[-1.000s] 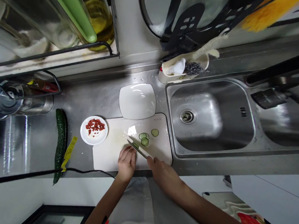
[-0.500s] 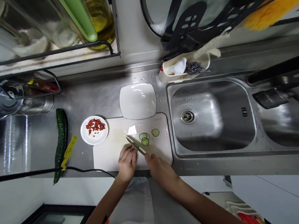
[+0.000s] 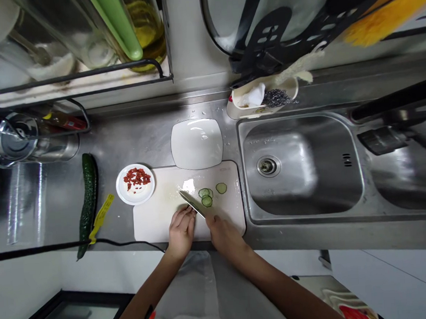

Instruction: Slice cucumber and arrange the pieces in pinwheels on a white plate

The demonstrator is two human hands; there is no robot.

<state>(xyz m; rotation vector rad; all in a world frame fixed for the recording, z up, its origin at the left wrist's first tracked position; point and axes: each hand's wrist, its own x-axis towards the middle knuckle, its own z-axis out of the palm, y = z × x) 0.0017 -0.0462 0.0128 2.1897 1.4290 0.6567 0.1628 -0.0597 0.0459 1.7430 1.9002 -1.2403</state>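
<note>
My right hand (image 3: 224, 233) is closed round the handle of a kitchen knife (image 3: 192, 203), its blade slanting up and left over the white cutting board (image 3: 155, 225). Just left of the blade, the bent fingers of my left hand (image 3: 181, 229) press down on a cucumber piece, almost wholly hidden under the fingertips. Several thin cucumber slices (image 3: 206, 201) lie right of the knife, some overlapping. One single slice (image 3: 221, 188) rests apart from them.
A white square plate (image 3: 196, 143) stands behind the board. A small dish (image 3: 136, 199) of chopped red bits sits at the board's left corner. Farther left lies a whole cucumber (image 3: 88, 201) by a yellow tag (image 3: 101, 217) on a black cord. A steel sink (image 3: 310, 211) is at right.
The knife blade has tilted and shifted slightly beside my left fingertips; a green slice seen against it before no longer shows. The slices on the board stay in place.
</note>
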